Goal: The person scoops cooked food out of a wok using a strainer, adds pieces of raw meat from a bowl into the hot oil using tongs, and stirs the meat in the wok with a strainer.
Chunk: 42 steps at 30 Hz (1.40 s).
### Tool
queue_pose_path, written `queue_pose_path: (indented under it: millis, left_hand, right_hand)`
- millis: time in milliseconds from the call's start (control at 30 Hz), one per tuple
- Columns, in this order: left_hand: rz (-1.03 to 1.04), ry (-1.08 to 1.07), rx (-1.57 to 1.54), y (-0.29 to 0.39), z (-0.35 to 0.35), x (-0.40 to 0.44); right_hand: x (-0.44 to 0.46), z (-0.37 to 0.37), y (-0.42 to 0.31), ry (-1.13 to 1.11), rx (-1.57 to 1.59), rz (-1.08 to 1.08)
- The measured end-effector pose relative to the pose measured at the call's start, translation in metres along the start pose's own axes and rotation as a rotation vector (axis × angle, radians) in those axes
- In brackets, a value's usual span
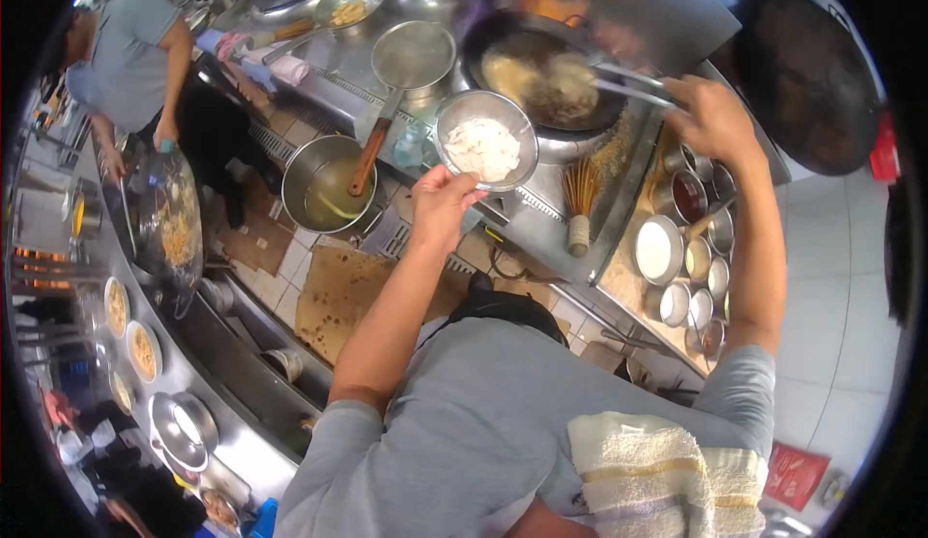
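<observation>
My left hand grips the near rim of a small metal bowl, its thumb at the edge. Pale, whitish pieces of food lie inside the bowl. Closed around a long metal utensil, my right hand is above the right side of a dark wok. The utensil's far end is smeared by motion, so its kind is unclear. Brownish liquid and light, blurred food fill the wok's middle, and flame shows behind it. The bowl is just in front of the wok.
A wire strainer with a wooden handle lies across a pot of liquid. A bamboo brush stands near the stove edge. Several seasoning containers are at right. A co-worker works over another wok at left.
</observation>
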<state>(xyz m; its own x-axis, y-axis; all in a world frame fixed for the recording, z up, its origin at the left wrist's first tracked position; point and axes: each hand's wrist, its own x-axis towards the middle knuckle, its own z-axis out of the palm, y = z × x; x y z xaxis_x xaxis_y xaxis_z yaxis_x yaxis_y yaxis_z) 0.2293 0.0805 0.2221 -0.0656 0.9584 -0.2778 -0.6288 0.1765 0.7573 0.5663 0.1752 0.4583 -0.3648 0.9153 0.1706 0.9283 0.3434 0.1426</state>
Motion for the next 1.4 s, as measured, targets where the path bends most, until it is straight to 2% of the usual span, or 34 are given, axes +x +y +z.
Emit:
queue_pose_path:
  millis: [67,100,167,300,467,600,700,733,800,967,1033,1100,1167,1200,1267,1300,1367,1400]
  left_hand:
    - [-0.016,-0.046,0.037,0.001,0.002,-0.002]
    - [-0.022,-0.069,0.07,0.002,0.003,-0.003]
    - [-0.035,-0.108,0.104,-0.001,0.006,-0.007]
    - [0.042,-0.142,0.115,-0.013,0.008,-0.007]
    - [0.033,-0.075,0.067,-0.019,0.01,0.006]
    - [0.035,-0.027,0.042,-0.026,0.017,0.02]
    - [0.029,0.034,0.034,-0.03,0.016,0.026]
    - [0.028,0.045,0.028,-0.031,0.015,0.028]
    - [0.025,0.067,0.016,-0.033,0.014,0.029]
    - [0.033,0.054,0.026,-0.029,0.008,0.025]
    - [0.029,0.044,0.015,-0.02,0.004,0.019]
    - [0.019,0.039,0.007,-0.013,-0.001,0.012]
    - [0.016,0.025,-0.012,-0.005,-0.006,0.007]
    - [0.012,0.013,-0.02,-0.001,-0.007,0.005]
    - [0.0,0.0,0.0,0.01,-0.004,0.0]
    - [-0.004,-0.004,0.022,0.014,-0.001,-0.002]
    - [-0.019,-0.032,0.046,0.014,0.002,-0.005]
    - [-0.011,-0.043,0.061,0.013,0.003,-0.006]
  right_hand:
    - [-0.007,-0.028,-0.055,-0.036,-0.094,-0.394]
    - [-0.007,-0.03,-0.073,-0.038,-0.102,-0.372]
    - [-0.006,-0.027,-0.098,-0.272,-0.277,-0.34]
    - [-0.004,-0.021,-0.112,-0.383,-0.268,-0.345]
    - [-0.018,-0.049,-0.085,-0.178,-0.175,-0.357]
    - [-0.012,-0.033,-0.033,0.009,-0.258,-0.29]
    - [0.001,-0.015,-0.016,-0.123,-0.136,-0.077]
    - [0.01,-0.002,-0.007,-0.121,-0.129,-0.091]
    - [0.029,0.04,0.014,-0.312,-0.064,0.077]
    - [0.051,0.153,0.052,-0.278,-0.097,0.211]
    - [0.054,0.169,0.064,-0.232,-0.105,0.333]
    - [0.058,0.151,0.084,-0.252,-0.096,0.391]
    - [0.044,0.096,0.068,-0.108,-0.081,0.307]
    - [0.035,0.067,0.055,-0.112,-0.086,0.317]
    - [0.017,0.013,0.021,0.019,-0.135,-0.029]
    - [0.009,-0.005,0.002,0.014,-0.145,-0.008]
    - [-0.004,-0.032,-0.04,-0.112,-0.181,-0.288]
    - [-0.01,-0.04,-0.064,-0.117,-0.189,-0.267]
